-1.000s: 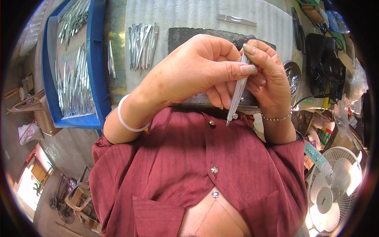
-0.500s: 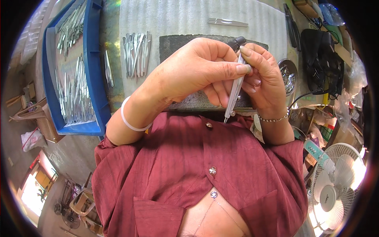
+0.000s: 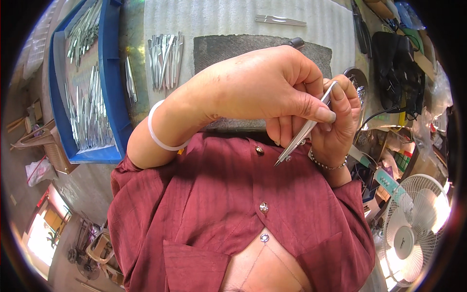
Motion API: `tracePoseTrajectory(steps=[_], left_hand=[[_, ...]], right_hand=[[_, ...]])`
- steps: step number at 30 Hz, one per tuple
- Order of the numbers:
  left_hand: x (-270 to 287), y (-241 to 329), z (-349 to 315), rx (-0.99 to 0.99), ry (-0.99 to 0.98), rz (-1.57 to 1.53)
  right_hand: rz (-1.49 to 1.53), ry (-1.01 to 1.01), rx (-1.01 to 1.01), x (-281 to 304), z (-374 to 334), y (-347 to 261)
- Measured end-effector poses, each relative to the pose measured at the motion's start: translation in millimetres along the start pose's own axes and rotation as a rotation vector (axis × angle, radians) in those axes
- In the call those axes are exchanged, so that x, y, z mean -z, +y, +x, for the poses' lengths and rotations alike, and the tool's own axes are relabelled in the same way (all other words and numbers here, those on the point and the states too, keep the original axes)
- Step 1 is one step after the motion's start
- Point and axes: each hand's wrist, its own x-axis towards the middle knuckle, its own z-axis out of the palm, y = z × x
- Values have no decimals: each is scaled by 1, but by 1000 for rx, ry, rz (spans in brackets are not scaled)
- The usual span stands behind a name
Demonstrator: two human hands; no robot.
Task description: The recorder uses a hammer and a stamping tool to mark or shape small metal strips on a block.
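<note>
Both hands are closed on one pair of slim metal tweezers (image 3: 297,139), held tilted in front of my chest with the pointed end down and left. A small round knob sticks out from its side near the point. My left hand (image 3: 272,82), with a white bangle at the wrist, pinches the middle between thumb and fingers. My right hand (image 3: 344,124) grips the upper end, thumb pressed near the top; its other fingers are partly hidden. Behind the hands lies a dark rectangular pad (image 3: 219,53), with a black-ended tool (image 3: 296,43) on it, mostly covered by my left hand.
At left stands a blue tray (image 3: 113,87) holding many tweezers, with a few more (image 3: 131,80) beside it. A bunch of tweezers (image 3: 165,61) and a separate pair (image 3: 280,20) lie on white foam (image 3: 219,17). A round dark dish (image 3: 357,78) and a fan (image 3: 406,238) are at right.
Both hands have shifted right with the tweezers, which now lean over more. My left hand reaches further across, and the black-ended tool on the pad shows apart from my fingers.
</note>
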Motion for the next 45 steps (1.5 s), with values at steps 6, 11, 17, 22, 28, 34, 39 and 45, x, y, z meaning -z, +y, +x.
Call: tracePoseTrajectory(steps=[6, 11, 17, 22, 28, 34, 39, 45], left_hand=[[0, -3, 8, 3, -19, 30], [1, -7, 8, -1, 11, 25], [3, -7, 9, -11, 37, 7], [4, -6, 9, -26, 54, 62], [0, -17, -14, -255, 362, 29], [-2, -42, -49, -600, 636, -371], [-4, -70, -55, -789, 663, -711], [-10, -91, -56, -759, 621, -927]], right_hand=[[57, 31, -6, 5, -2, 2], [65, 48, -59, 5, 0, 3], [70, 68, -110, 4, 4, 2], [68, 68, -128, 4, 5, 1], [-170, -13, 42, 34, 42, -30], [-979, 66, 38, 108, 120, -65], [-1490, -10, 254, 116, 156, -26], [-717, -447, 0, -5, 46, -23]])
